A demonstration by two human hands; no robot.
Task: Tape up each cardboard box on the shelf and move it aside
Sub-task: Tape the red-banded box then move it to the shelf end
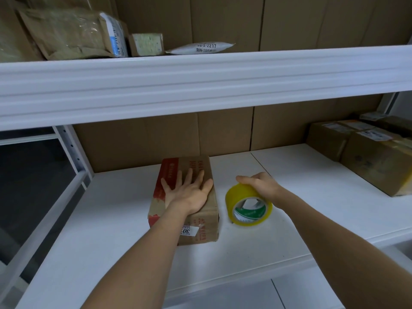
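1. Upper shelf (200,81), left to right: a brown padded parcel (73,34) w/ a white label, a small box (147,44), a flat white mailer (200,49).
2. Lower shelf (111,210), left part: white board, w/ brown cardboard panels (138,139) lining the back behind it.
3. Cardboard box (196,210) lies centre-left on the lower shelf, apart from the back panels. Long axis runs front to back, far end leaning slightly right. Red band along its left edge, white sticker on the near end.
4. Left hand (187,195) rests flat on the box top, fingers straight and spread, grip not closed round anything.
5. Tape roll (248,204), yellow w/ green-and-white core, stands on edge just right of the box, not touching it; core hole faces the camera.
6. Right hand (260,184) grips the roll from above, fingers curled over its top.
7. Far right: two more brown boxes (361,150) w/ labels, well apart from the tape.
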